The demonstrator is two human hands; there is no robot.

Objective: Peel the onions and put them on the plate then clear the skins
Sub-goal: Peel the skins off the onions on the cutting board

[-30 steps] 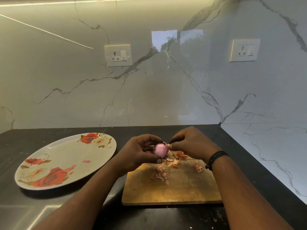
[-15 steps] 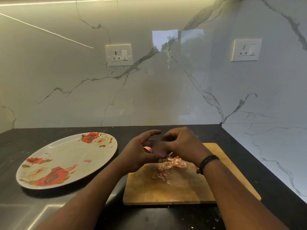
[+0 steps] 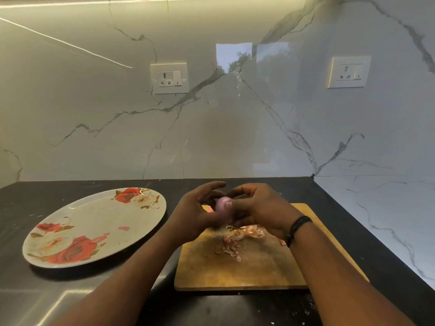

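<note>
A small pink-purple onion (image 3: 221, 205) sits between both hands above the far edge of the wooden cutting board (image 3: 254, 269). My right hand (image 3: 259, 208) grips it, thumb pressed on its front. My left hand (image 3: 193, 215) cups it from the left with fingers curled around it. Loose onion skins (image 3: 237, 238) lie scattered on the board beneath the hands. The white plate (image 3: 80, 222) with red rose print lies to the left on the black counter, holding only a tiny pink scrap.
The black counter (image 3: 70, 300) ends at a marble wall behind and a marble side wall on the right. Two wall sockets (image 3: 169, 77) sit on the back wall. Small skin crumbs (image 3: 308, 307) lie on the counter near the board's front right.
The onion has been turned and shows again between the hands, with my right thumb now across its front. Both hands stayed over the board's far edge.
</note>
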